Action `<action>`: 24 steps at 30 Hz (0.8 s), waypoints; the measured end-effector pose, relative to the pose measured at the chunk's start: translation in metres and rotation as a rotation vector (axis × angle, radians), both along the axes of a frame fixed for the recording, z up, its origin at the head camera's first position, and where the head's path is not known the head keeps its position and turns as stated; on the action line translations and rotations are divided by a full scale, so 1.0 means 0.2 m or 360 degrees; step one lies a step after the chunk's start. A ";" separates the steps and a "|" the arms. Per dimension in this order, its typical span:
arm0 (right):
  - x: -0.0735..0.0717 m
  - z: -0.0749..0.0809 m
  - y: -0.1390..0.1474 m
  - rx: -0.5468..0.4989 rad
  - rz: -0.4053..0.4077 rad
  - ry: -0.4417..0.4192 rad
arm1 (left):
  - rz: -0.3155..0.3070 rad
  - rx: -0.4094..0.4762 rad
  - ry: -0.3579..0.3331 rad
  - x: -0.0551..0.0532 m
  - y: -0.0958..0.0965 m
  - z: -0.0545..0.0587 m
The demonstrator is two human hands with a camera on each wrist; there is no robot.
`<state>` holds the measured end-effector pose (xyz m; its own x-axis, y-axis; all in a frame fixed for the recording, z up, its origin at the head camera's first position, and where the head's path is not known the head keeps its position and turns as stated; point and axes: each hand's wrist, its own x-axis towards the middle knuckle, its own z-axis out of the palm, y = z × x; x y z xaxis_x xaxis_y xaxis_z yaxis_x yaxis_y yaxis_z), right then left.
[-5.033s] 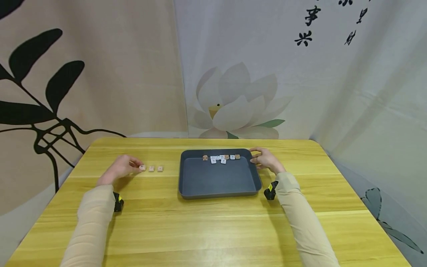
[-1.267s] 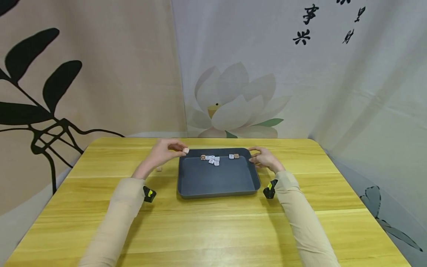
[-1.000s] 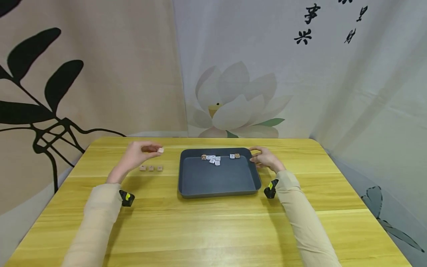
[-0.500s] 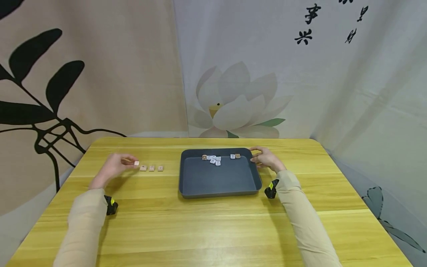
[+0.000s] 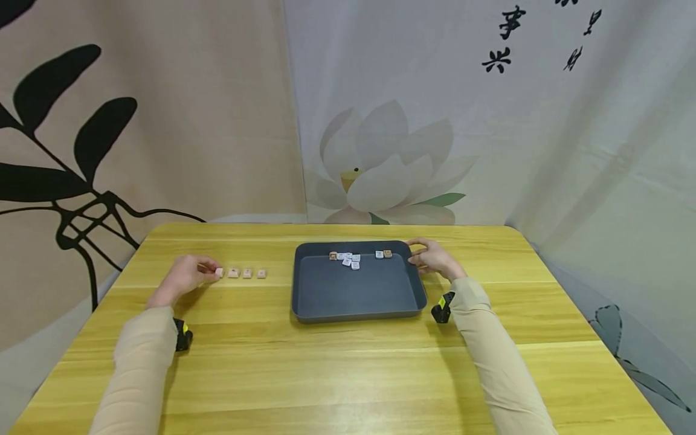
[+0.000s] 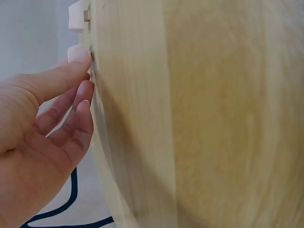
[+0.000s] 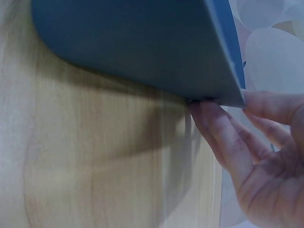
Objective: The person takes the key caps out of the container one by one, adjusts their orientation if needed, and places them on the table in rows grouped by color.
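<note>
In the head view my left hand (image 5: pixel 186 275) pinches a pale keycap (image 5: pixel 219 272) between thumb and fingertips, down at the tabletop. The left wrist view shows the thumb over part of this keycap (image 6: pixel 78 53). To its right, 3 more keycaps (image 5: pixel 247 273) form a spaced row. A dark grey tray (image 5: pixel 359 296) lies right of the row, with several white keycaps (image 5: pixel 348 257) and two brown ones, one being the brown keycap (image 5: pixel 333 256), near its far wall. My right hand (image 5: pixel 432 258) holds the tray's right edge, its fingers against the outer wall.
The wooden table (image 5: pixel 326 374) carries everything, and its far edge meets a printed curtain (image 5: pixel 402 121). A black wrist camera (image 5: pixel 183 335) sits on the left wrist, with a matching camera (image 5: pixel 443 307) on the right.
My left hand has released the row's left keycap, carried another from over the tray leftward, and lowered it beside the row. Several keycaps in the tray have shifted. The right hand stays put.
</note>
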<state>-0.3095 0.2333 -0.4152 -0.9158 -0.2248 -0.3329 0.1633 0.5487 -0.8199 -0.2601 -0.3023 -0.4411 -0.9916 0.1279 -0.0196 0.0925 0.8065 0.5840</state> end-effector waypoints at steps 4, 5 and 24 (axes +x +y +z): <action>0.00 0.00 0.00 0.0009 -0.0007 0.0008 | -0.0010 0.0008 -0.0004 0.00 0.00 0.00; 0.00 0.00 0.00 0.0013 -0.0008 0.0010 | -0.0011 0.0006 -0.0002 0.00 0.00 0.00; -0.02 -0.02 0.01 0.0020 -0.0030 0.0023 | -0.0097 0.0062 0.0281 -0.09 0.40 0.24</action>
<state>-0.3125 0.2348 -0.4183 -0.9246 -0.2034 -0.3222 0.1617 0.5562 -0.8152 -0.2779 -0.2232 -0.3929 -0.9695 0.1853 0.1605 0.2446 0.7731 0.5852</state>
